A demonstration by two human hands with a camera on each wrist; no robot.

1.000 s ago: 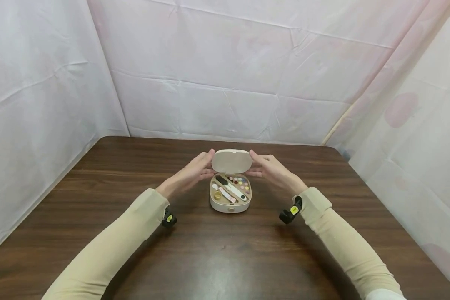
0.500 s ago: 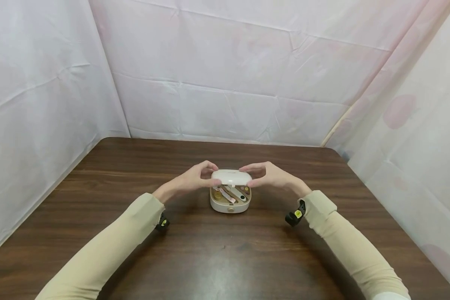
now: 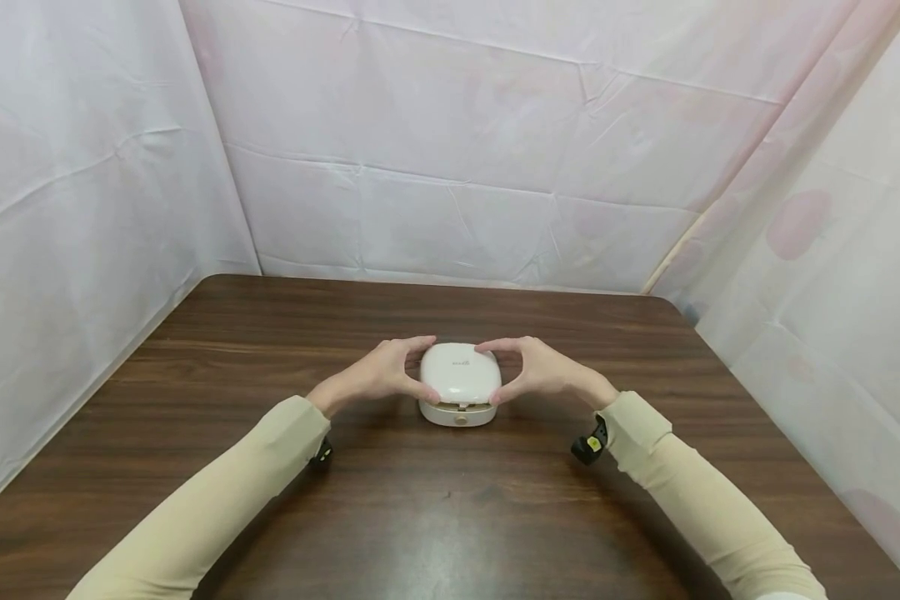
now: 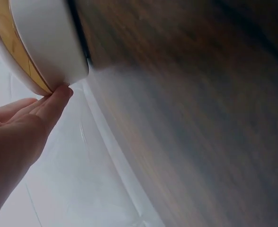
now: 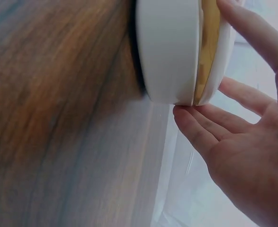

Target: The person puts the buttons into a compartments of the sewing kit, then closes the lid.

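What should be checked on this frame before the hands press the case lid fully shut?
1. Lid fully seated on the case base: not ok; a gap with a tan inner edge shows in both wrist views.
2. Left hand on the lid's left edge: ok; its fingers touch the rim.
3. Right hand on the lid's right edge: ok.
4. Case flat on the table: ok.
5. Contents clear of the rim: cannot tell; the lid hides them.
6. Front button unobstructed: ok.
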